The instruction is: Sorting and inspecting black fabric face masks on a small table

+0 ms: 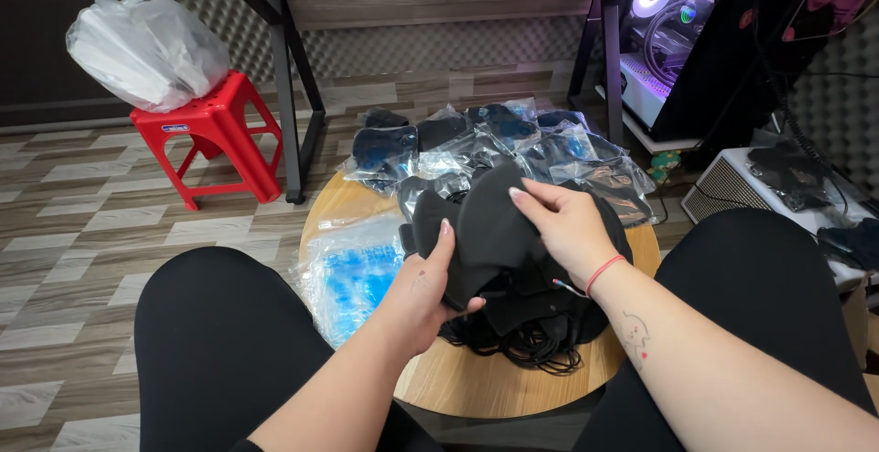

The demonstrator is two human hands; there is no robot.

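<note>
I had both forearms reaching in from the near edge, over my knees, toward the small round wooden table (476, 388). My left hand (423, 292) came up from the near left with the wrist bent slightly back, palm turned toward the right, thumb on the near side and fingers curled round the left edge of a black cloth mask (490, 232), pinching it. My right hand (568, 228) came in from the near right, palm down, wrist wearing a thin red string bracelet (600, 273); its fingers were bent over the top of the same mask, gripping the fabric from above. The mask was held just above the middle of the table, over a loose heap of more black masks (540, 319) with tangled ear loops. On the far side lay a spread of masks sealed in clear bags (513, 145). A stack of empty clear bags with blue print (352, 273) sat on the table's left. Farther left stood a red plastic stool (215, 136) carrying a white plastic sack (146, 49).
</note>
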